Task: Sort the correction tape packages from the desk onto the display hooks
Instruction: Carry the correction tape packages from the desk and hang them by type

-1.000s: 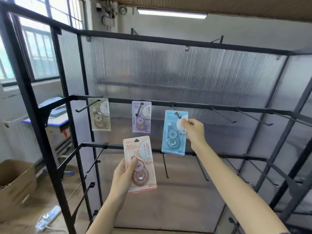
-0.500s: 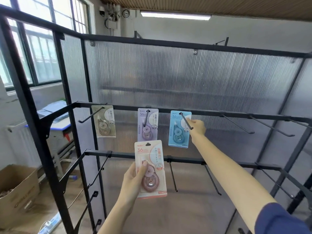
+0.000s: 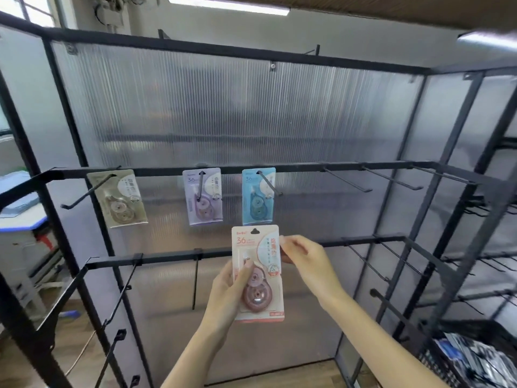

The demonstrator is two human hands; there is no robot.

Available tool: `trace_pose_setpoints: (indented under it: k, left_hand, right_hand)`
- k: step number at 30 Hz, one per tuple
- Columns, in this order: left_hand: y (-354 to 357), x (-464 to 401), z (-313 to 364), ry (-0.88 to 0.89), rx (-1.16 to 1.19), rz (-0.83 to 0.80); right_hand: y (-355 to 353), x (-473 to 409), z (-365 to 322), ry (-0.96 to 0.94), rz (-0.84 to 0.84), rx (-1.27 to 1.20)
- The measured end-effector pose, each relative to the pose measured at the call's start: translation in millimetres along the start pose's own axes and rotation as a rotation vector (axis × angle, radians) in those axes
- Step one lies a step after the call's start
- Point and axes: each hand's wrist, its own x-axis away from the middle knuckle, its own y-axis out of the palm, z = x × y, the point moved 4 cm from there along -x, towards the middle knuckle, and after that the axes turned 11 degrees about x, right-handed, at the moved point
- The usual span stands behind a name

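Observation:
A pink correction tape package (image 3: 258,273) is held upright in front of the black display rack. My left hand (image 3: 226,292) grips its lower left side with the thumb on the blister. My right hand (image 3: 303,259) pinches its upper right edge. On the upper rail hang three packages, each on its own hook: a beige one (image 3: 120,198) at the left, a purple one (image 3: 202,196) in the middle and a blue one (image 3: 257,196) just above the pink package.
Bare hooks (image 3: 348,179) stick out from the upper rail to the right of the blue package, and more (image 3: 366,261) from the lower rail. A black basket (image 3: 475,357) of goods sits at bottom right. A desk (image 3: 19,217) stands at the left behind the frame.
My right hand let go of the blue package, now hanging on its hook, and came down onto the pink package's top right edge. The view shifted right and closer.

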Motion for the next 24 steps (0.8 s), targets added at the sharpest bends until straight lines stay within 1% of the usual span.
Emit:
trace_pose_setpoints:
  k: [2,7,8,11,14,16,19,21,24]
  left_hand:
    - [14,-1,1,0.010,-0.008,-0.051]
    - [56,-6,7,0.044,-0.049,-0.167]
    - [62,-8,10,0.064,-0.075,-0.156]
    - [64,-16,26,0.178,-0.147,-0.045]
    - [59,-22,58,0.410,-0.341,0.089]
    - [62,-25,78,0.519,-0.466,0.144]
    - [81,-31,92,0.641,-0.642,0.142]
    - [96,-35,93,0.698,-0.711,0.121]
    - [109,-40,83,0.687,-0.775,0.123]
  right_hand:
    - [-13,8,-2,-0.001,0.012,-0.014]
    - [-57,12,-5,-0.006,0.109,-0.057]
    - [-66,13,-5,-0.004,0.117,-0.084]
    - [-97,12,-4,-0.004,0.169,-0.130]
    - [-130,9,0,0.002,0.233,-0.181]
    - [-150,3,5,0.019,0.270,-0.205]
    - [-171,-10,14,0.027,0.302,-0.201]
    - [-178,-20,20,0.020,0.301,-0.181]
    - [-186,-32,30,0.015,0.302,-0.172]
